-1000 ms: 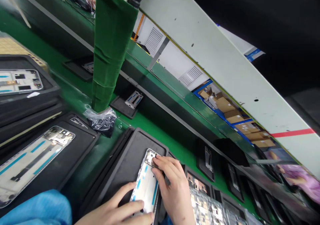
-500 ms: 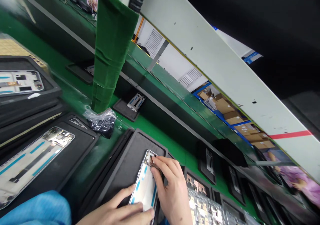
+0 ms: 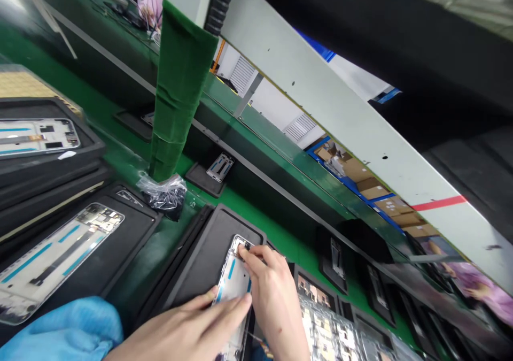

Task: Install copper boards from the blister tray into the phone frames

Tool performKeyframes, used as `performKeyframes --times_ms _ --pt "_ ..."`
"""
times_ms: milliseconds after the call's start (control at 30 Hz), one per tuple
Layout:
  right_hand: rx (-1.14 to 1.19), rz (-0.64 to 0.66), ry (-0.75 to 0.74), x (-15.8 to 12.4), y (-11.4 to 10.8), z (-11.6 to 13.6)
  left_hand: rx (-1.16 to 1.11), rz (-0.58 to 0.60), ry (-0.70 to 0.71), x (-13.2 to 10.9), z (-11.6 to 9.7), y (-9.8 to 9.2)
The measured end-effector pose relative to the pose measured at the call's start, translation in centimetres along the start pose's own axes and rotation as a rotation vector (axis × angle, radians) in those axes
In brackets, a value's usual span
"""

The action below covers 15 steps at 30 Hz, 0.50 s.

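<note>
A phone mid-frame (image 3: 229, 283), whitish inside with blue adhesive strips, lies slantwise on a black tray (image 3: 200, 259) in front of me. My left hand (image 3: 188, 323) lies over its lower half, fingers reaching across and holding its edges. My right hand (image 3: 274, 291) is at the upper end, fingertips drawn together on the small parts by the top corner. Whatever those fingertips pinch is hidden. Beneath the right wrist a thin pointed object (image 3: 258, 341) shows, too little of it to name.
Another phone frame (image 3: 66, 256) lies on a black tray at left, beside stacked trays (image 3: 48, 176). A plastic bag (image 3: 165, 194) of black pieces sits by a green-wrapped post (image 3: 176, 99). Clear trays of small parts (image 3: 332, 329) stand at right. A conveyor (image 3: 248, 216) carries trays; co-workers in pink sit beyond.
My left hand has slid slightly up and across the phone frame. My right fingertips have closed in nearer the frame's top corner. The camera view has shifted slightly.
</note>
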State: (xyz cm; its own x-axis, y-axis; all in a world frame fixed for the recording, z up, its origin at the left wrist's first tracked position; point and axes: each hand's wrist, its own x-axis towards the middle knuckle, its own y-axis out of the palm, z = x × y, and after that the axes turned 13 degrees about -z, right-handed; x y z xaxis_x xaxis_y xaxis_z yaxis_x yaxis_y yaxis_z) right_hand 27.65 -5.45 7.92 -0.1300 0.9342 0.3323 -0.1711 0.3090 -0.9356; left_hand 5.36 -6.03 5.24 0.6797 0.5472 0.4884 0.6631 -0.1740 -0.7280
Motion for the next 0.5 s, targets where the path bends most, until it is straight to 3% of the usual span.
performKeyframes --times_ms 100,200,267,367,500 --pt "0.174 -0.112 0.036 -2.8 -0.1 -0.9 0.074 -0.087 -0.128 -0.2 0.2 -0.7" --pt "0.306 -0.344 0.312 -6.7 0.5 -1.1 0.257 -0.229 -0.279 -0.2 1.5 -0.9" --pt "0.419 -0.433 0.459 -8.7 1.2 -0.5 0.305 -0.246 -0.444 0.1 2.8 -1.0" --pt "0.547 -0.370 0.584 -9.1 2.3 0.9 0.119 -0.160 -0.668 0.8 4.3 -1.5" --pt "0.506 -0.307 0.784 -6.4 3.0 1.6 -0.033 -0.134 -0.738 1.5 4.3 -2.3"
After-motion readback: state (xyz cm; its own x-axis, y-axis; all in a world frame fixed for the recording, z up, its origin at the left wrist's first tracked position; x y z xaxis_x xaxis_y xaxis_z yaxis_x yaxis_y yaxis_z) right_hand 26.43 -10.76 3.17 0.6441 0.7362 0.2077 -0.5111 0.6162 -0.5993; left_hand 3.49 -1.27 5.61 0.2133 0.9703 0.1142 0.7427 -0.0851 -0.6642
